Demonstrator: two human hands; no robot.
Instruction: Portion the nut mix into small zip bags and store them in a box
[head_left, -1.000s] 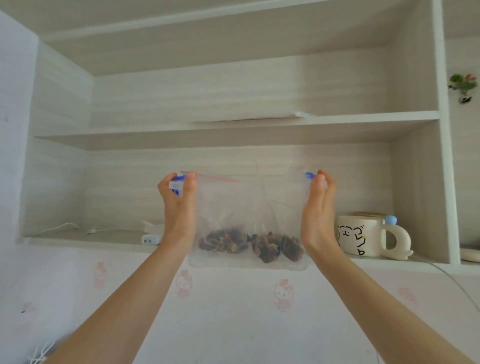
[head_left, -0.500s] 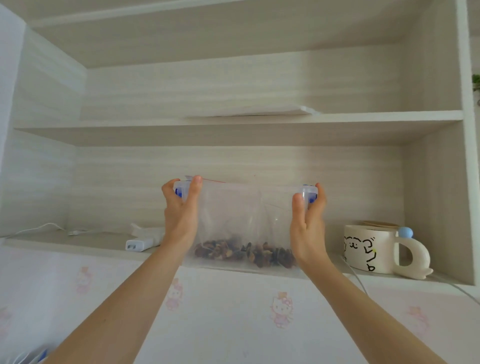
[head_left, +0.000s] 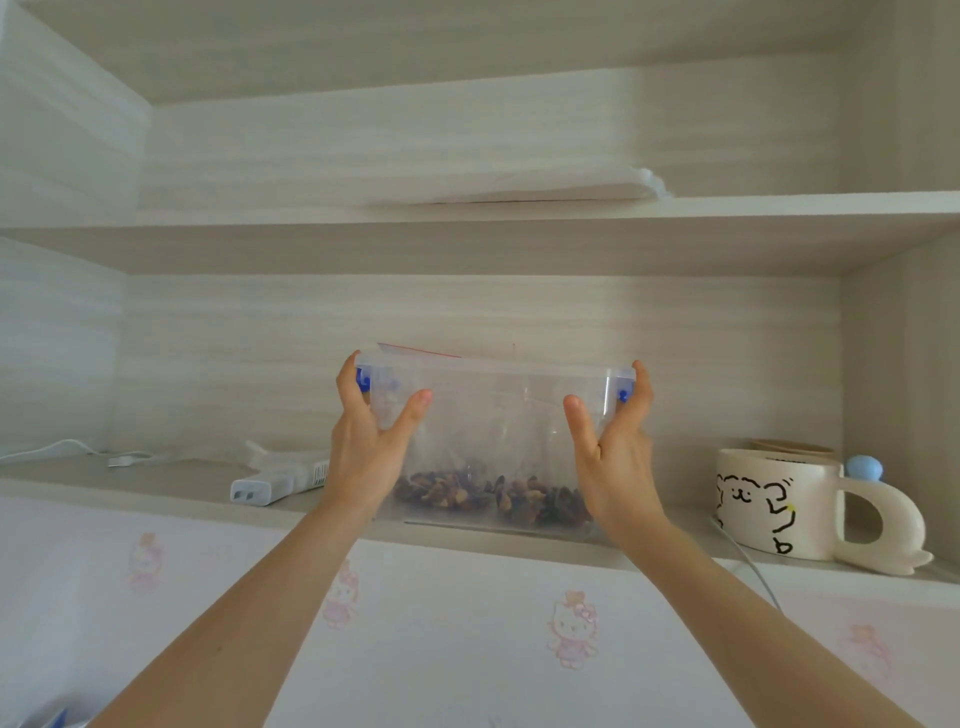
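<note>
Storing step, I judged: left hand (head_left: 366, 452) and right hand (head_left: 615, 457) gripped the box (head_left: 498, 410) between them; next, push it deeper onto the shelf (head_left: 171, 486).

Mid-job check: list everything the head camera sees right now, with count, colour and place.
box: one, clear, at the lower shelf's front edge, between both hands
latches: two, blue, one at each end of the box
nut mix: one layer, brown, at the bottom of the box
bag: count unclear, clear with a red strip, in the box
lower shelf: one, pale wood
upper shelf: one, pale wood
pad: one, white, flat on the upper shelf
adapter: one, white, lower shelf, left of the box
cable: one, white, lower shelf, far left
mug: one, cream with a black drawing, lower shelf, right
left hand: grips the box's left end
right hand: grips the box's right end
</note>
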